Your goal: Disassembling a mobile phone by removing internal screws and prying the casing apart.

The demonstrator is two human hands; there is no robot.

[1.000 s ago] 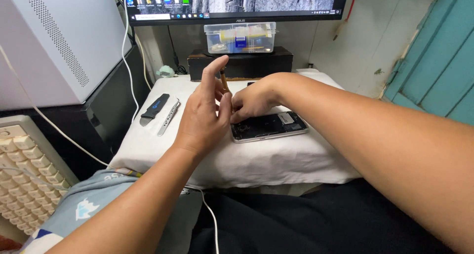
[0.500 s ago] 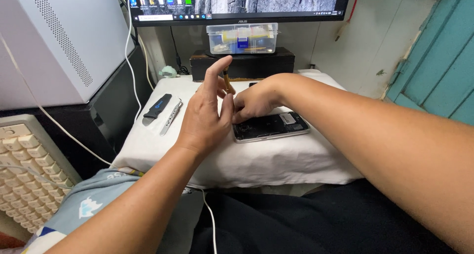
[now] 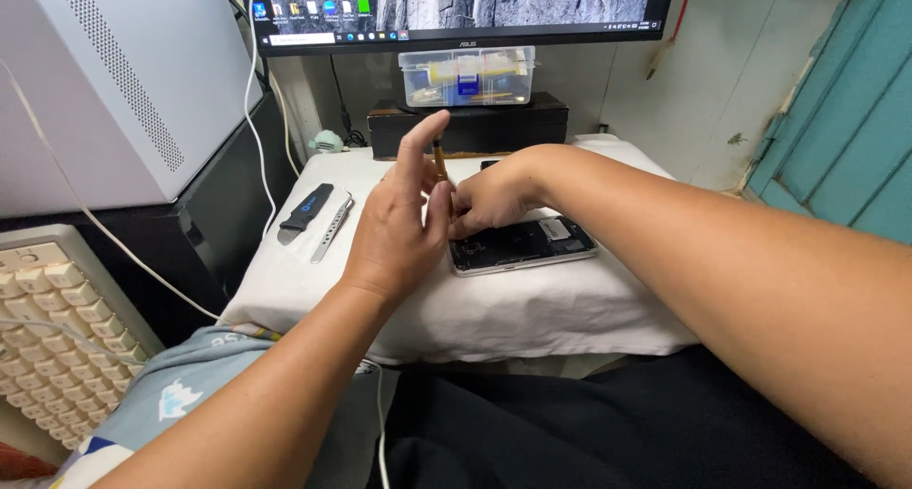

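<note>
Little has shifted since a second ago: left hand (image 3: 399,225) stays raised, fingers spread, beside the opened smartphone (image 3: 522,245) on the white-covered table (image 3: 532,308). Right hand (image 3: 489,196) pinches a thin screwdriver (image 3: 439,154) upright, steadying its tip over the phone's end.

Matt white cloth (image 3: 532,308); glossy phone (image 3: 522,247)

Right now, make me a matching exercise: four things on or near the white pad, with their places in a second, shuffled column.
Things:
1. opened phone
2. clear plastic box
3. dark pry tool
4. thin screwdriver

Places:
A. on the dark box below the monitor
B. upright between the two hands
C. at the pad's left side, beside a metal strip
D. flat on the pad under the right hand

Pairs: 1-D, 2-A, 3-C, 4-B
</note>
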